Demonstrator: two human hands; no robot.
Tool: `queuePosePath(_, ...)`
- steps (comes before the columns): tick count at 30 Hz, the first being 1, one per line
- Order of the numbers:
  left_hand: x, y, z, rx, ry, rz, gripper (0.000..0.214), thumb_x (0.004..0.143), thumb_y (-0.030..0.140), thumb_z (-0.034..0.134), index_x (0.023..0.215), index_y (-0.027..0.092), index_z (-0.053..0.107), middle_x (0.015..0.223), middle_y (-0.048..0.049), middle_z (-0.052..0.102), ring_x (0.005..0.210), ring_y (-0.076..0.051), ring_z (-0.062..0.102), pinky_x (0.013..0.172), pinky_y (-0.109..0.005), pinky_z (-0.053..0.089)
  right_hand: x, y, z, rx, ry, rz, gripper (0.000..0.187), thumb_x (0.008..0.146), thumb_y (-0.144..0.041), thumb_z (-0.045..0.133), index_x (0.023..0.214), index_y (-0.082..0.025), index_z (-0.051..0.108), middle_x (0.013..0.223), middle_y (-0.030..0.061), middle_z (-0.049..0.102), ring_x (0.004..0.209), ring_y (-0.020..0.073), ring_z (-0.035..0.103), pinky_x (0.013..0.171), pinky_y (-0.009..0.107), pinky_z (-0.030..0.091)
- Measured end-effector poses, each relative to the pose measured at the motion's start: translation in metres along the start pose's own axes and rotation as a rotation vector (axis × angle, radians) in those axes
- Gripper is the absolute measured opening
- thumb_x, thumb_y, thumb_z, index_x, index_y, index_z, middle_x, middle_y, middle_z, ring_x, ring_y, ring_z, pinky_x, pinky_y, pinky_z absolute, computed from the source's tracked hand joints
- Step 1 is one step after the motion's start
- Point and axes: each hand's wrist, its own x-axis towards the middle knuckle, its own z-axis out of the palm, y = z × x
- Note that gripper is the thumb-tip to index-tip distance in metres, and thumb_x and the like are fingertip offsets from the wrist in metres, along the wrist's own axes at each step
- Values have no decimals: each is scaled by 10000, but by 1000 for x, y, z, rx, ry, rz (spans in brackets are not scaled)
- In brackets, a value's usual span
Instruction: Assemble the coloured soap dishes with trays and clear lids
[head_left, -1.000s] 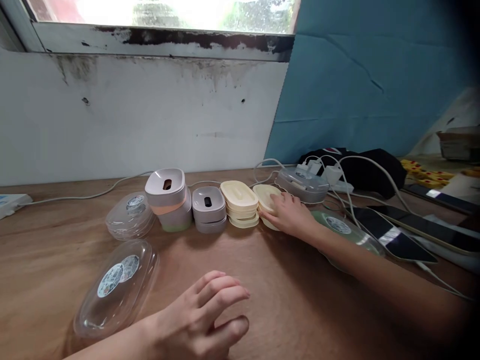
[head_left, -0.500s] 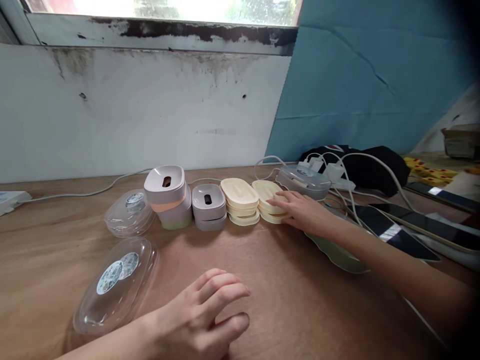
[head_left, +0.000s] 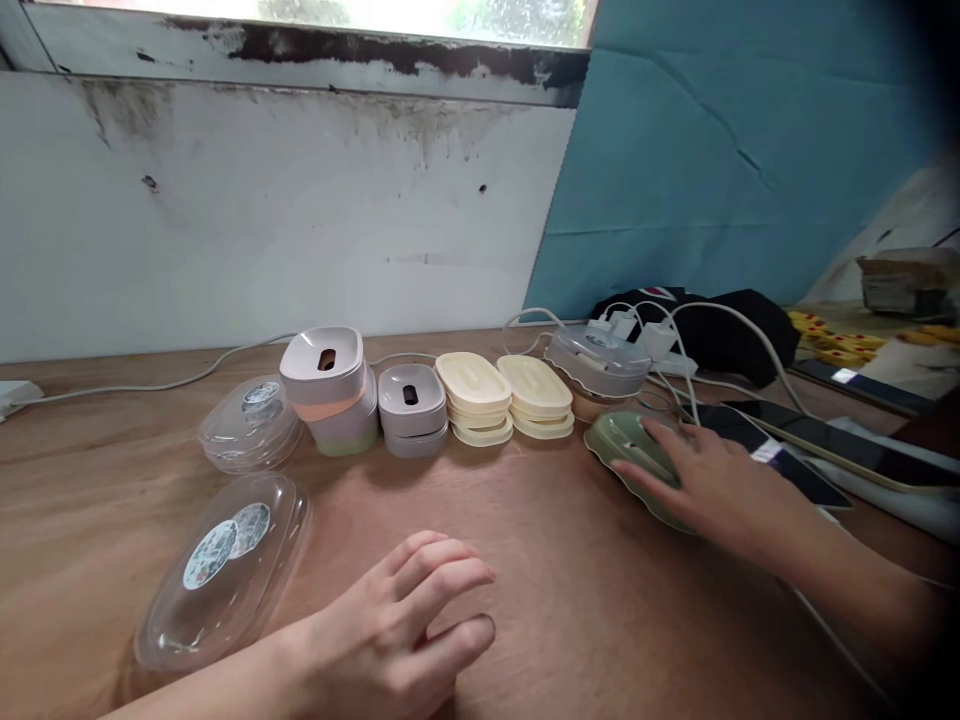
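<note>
Stretching beneath everything, a wooden bench meets a stained white wall behind the left cream stack; a blue sheet hangs behind and to the right of that stack. The person's right hand reaches in to the right of the stack, fingers spread over a green wavy-edged dish; whether it grips or only rests there cannot be told. The left hand, nearer the wearer than the stack, is empty, its fingers loosely curved. Well left of the stack lies a large clear cover, with clear covers behind it. Also leftward stands a tall lilac stack; between the two is a small lilac stack. Just right of the landmark sits the right cream stack. By appearance, these four stacks are arranged in a row, while the green dish lies apart, its handling seemingly unfinished.
</note>
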Motion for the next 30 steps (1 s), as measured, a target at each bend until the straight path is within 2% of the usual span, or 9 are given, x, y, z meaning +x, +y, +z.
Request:
queuePosePath(5, -3, 1, 2, -49, -72, -128, 338, 730, 18, 447, 1052, 95, 519, 1148, -168, 511, 1121, -277, 436, 933, -437, 406, -35, -21, 0, 66, 103, -167, 543, 798, -414, 463, 1277, -159, 438, 1164, 234, 506, 1017, 415, 505, 743, 541, 467)
queuePosePath(10, -1, -3, 4, -251, -96, -437, 699, 771, 253, 605, 1351, 155, 228, 1396, -195, 244, 1294, -318, 259, 1016, -494, 316, -49, -67, -25, 475, 49, -748, 585, 784, -307, 553, 1337, -266, 367, 1391, 99, 354, 1273, 323, 313, 958, 474, 408)
queuePosePath(13, 0, -8, 0, -420, -178, -572, 907, 658, 358, 736, 1378, 211, 204, 1391, -159, 261, 1282, -306, 305, 1024, -433, 332, -46, -87, -25, 651, 4, -968, 700, 754, -230, 598, 1378, -255, 282, 1447, 88, 248, 1322, 297, 232, 1001, 438, 375)
queuePosePath(15, 2, -10, -6, -450, -226, -621, 900, 623, 345, 760, 1361, 230, 258, 1337, -129, 328, 1217, -280, 396, 994, -392, 376, -40, -94, -15, 805, 5, -952, 791, 727, -252, 647, 1390, -249, 215, 1453, 112, 190, 1329, 291, 222, 1009, 424, 365)
queuePosePath(19, 8, -9, -19, -365, -261, -749, 811, 617, 341, 746, 1309, 219, 339, 1248, -116, 389, 1055, -260, 513, 889, -389, 462, -27, -99, 10, 1019, -121, -723, 1074, 603, -392, 757, 1410, -251, 63, 1457, 151, 167, 1331, 322, 225, 1020, 454, 337)
queuePosePath(23, 15, -8, -36, -277, -191, -846, 725, 692, 378, 670, 1316, 220, 338, 1197, -104, 406, 987, -233, 539, 856, -375, 479, -22, -100, 16, 1079, -247, -596, 1187, 604, -388, 750, 1413, -260, -110, 1454, 143, 231, 1308, 300, 296, 1027, 465, 317)
queuePosePath(25, 12, -6, -51, -149, -126, -880, 698, 741, 422, 616, 1344, 243, 313, 1203, -99, 399, 1003, -236, 527, 856, -383, 474, -22, -100, 13, 1024, -244, -623, 1087, 663, -376, 705, 1421, -269, -67, 1455, 127, 236, 1318, 290, 279, 1036, 461, 304)
queuePosePath(28, -7, 3, -78, 176, -12, -964, 653, 787, 500, 542, 1360, 306, 297, 1216, -79, 391, 1019, -254, 509, 821, -398, 481, -23, -100, 9, 884, -254, -707, 728, 748, -381, 625, 1374, -309, 260, 1449, 93, 232, 1297, 293, 314, 1011, 437, 354)
queuePosePath(30, -29, 13, -94, 400, 75, -1117, 605, 798, 556, 494, 1341, 354, 323, 1211, -57, 394, 969, -255, 529, 757, -400, 498, -24, -101, 8, 813, -258, -719, 526, 768, -397, 599, 1261, -308, 441, 1444, 83, 221, 1271, 303, 349, 975, 431, 398)
